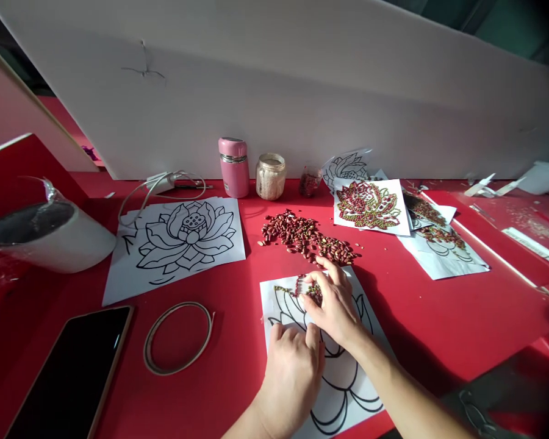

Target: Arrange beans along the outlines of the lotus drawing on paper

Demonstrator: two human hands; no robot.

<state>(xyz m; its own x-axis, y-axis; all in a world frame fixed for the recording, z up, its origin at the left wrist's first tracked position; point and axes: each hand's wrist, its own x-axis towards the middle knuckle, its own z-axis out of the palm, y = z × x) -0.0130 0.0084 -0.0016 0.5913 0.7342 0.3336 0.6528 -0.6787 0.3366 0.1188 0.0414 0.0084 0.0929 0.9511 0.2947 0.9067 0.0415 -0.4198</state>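
a red table (219, 390) runs up to a white board (302, 79) across the upper frame. at lower centre lies the lotus sheet (348, 390). the left hand (293, 366) presses on it, fingers together and bent. the right hand (333, 305) pinches beans (312, 291) near the sheet's top edge. the bean pile (302, 235) sits just above, with bare table to the right.

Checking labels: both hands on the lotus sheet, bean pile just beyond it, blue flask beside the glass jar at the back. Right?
No: the head view shows the flask is pink, not blue. The rest holds: left hand and right hand on the lotus sheet, bean pile just beyond it, flask beside the glass jar.
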